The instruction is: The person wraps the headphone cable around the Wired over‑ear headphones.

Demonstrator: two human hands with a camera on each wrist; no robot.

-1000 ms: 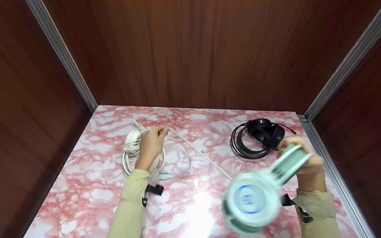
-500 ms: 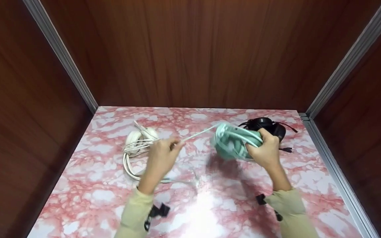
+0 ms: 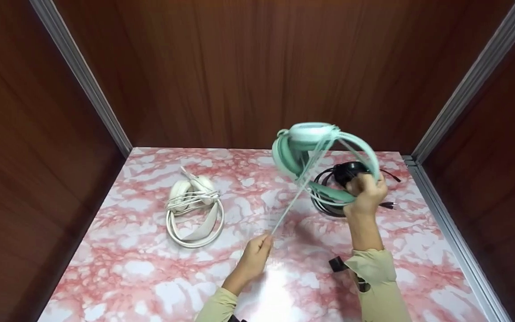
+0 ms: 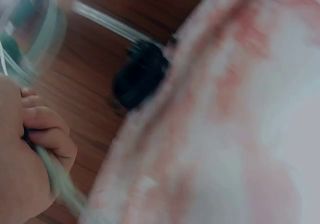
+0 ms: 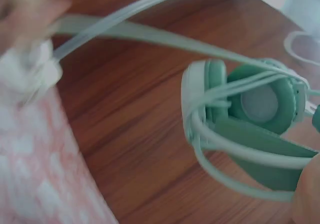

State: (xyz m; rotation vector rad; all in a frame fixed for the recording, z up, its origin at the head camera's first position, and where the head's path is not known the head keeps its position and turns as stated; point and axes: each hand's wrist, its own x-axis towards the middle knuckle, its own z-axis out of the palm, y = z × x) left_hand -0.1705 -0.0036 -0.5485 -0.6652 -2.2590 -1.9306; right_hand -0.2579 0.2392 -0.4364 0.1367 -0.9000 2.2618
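Observation:
In the head view my right hand (image 3: 367,194) grips the band of mint-green headphones (image 3: 313,133), held up above the table toward the back. Turns of pale cord cross between their ear cups, which the right wrist view shows more closely. My left hand (image 3: 254,255), lower and nearer the front, pinches the cord (image 3: 286,210), pulled into a straight line from the headphones. In the left wrist view the fingers curl round this cord (image 4: 57,176), and a length of it trails out below the fist. That view is blurred.
White headphones (image 3: 195,210) with their cord wound round them lie on the left of the red-and-white marbled table (image 3: 128,268). Black headphones (image 3: 349,173) lie at the back right, partly covered by the green pair. Brown wooden panels (image 3: 257,71) stand round the table.
The green headphones swung from the front right, up and back over the table, and turned over. My left hand moved from beside the white headphones to the right and forward, keeping the cord.

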